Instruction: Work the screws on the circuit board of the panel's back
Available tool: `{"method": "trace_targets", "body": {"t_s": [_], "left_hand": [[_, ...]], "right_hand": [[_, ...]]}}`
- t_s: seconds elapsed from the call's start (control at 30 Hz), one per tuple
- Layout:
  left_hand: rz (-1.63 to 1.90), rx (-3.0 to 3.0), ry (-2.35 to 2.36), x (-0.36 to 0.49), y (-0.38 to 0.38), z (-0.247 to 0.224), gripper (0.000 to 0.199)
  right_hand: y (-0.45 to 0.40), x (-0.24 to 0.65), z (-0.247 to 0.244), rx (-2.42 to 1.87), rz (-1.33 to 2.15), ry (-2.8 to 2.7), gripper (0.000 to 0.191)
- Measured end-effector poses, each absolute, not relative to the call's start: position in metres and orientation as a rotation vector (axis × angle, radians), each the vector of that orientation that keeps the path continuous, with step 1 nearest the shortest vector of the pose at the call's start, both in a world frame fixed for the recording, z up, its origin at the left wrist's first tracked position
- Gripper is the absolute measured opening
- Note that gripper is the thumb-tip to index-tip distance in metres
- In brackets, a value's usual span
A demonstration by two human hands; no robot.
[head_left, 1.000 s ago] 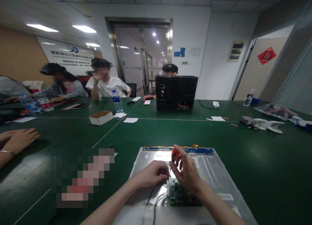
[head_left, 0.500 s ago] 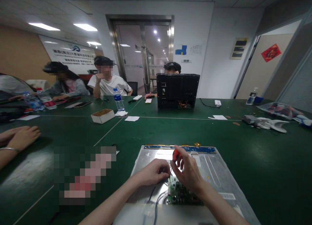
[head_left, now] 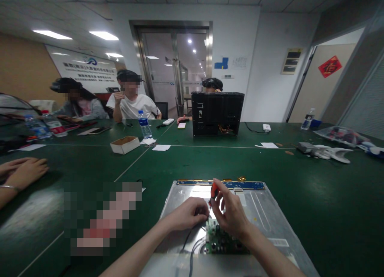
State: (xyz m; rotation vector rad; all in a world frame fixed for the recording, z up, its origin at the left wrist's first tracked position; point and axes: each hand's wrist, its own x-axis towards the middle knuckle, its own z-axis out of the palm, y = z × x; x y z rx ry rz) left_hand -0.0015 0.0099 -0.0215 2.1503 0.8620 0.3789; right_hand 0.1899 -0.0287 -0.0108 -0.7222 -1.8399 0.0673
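Observation:
My right hand [head_left: 233,213] is closed around the red-and-black handle of a screwdriver [head_left: 214,190]. The thin shaft points down toward a corner of a green circuit board [head_left: 219,237], which my right hand partly covers. Beside the shaft, the fingertips of my left hand [head_left: 189,211] are pinched together; whatever is between them is hidden. Both hands are over the back of a silver display panel [head_left: 270,229] lying flat. Dark cables [head_left: 192,259] run from near the board toward me, and a blue circuit strip [head_left: 253,185] lines the panel's far edge.
On the green table [head_left: 150,165] are an open white box [head_left: 124,145], a water bottle [head_left: 145,125] and a black case [head_left: 217,115]. A blurred-out item [head_left: 111,217] lies left of the panel. Another person's hands [head_left: 27,171] rest at far left; several people sit across.
The view has shifted slightly. The screwdriver handle sits a little differently in my right hand, and more of its shaft shows. My left hand stays at the same spot by the board.

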Motion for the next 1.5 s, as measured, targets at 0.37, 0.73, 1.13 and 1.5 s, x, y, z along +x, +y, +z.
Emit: {"method": "trace_targets", "body": {"t_s": [0.37,0.73,1.13,1.5], "left_hand": [[0.408,2.12,0.834,-0.0017,0.01,-0.0238,0.015],[0.388,2.159,0.843,-0.0014,0.0098,-0.0208,0.015],[0.364,2.161,0.851,-0.0001,0.0082,-0.0173,0.015],[0.413,2.129,0.844,-0.0021,0.0096,-0.0248,0.013]], "right_hand": [[-0.0266,0.1892,-0.0136,-0.739,0.031,-1.841,0.062],[-0.0274,0.1893,-0.0107,-0.69,0.04,-1.834,0.061],[-0.0286,0.1912,-0.0102,-0.707,0.095,-1.87,0.065],[-0.0262,0.1895,-0.0132,-0.736,0.038,-1.832,0.062]]}}
